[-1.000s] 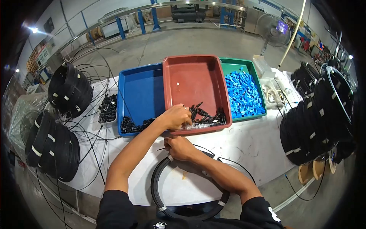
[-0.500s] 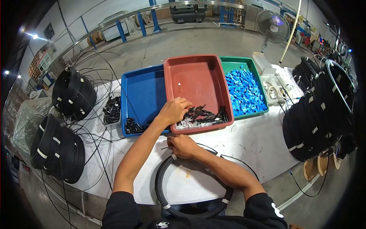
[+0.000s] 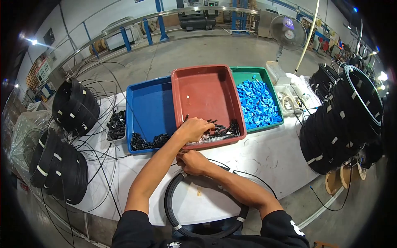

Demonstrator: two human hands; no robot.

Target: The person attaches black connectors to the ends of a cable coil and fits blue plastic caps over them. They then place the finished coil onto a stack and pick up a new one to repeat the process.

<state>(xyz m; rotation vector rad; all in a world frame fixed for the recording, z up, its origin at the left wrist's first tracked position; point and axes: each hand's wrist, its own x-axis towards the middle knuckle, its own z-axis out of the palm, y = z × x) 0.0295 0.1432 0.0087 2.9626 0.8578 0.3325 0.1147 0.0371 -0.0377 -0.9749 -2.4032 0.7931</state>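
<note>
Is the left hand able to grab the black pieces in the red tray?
Probably yes: the left hand is close to the black pieces in the red tray, with nothing seen between.

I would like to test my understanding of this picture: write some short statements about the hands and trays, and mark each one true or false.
1. The left hand reaches into the red tray. True.
2. The red tray stands between the blue tray and the green tray. True.
3. The blue tray is full to its rim. False: black parts lie at its near end, and much of its floor is bare.
4. The green tray holds mostly black parts. False: it holds blue pieces.
5. The right hand is by the coil of black cable. True.
</note>
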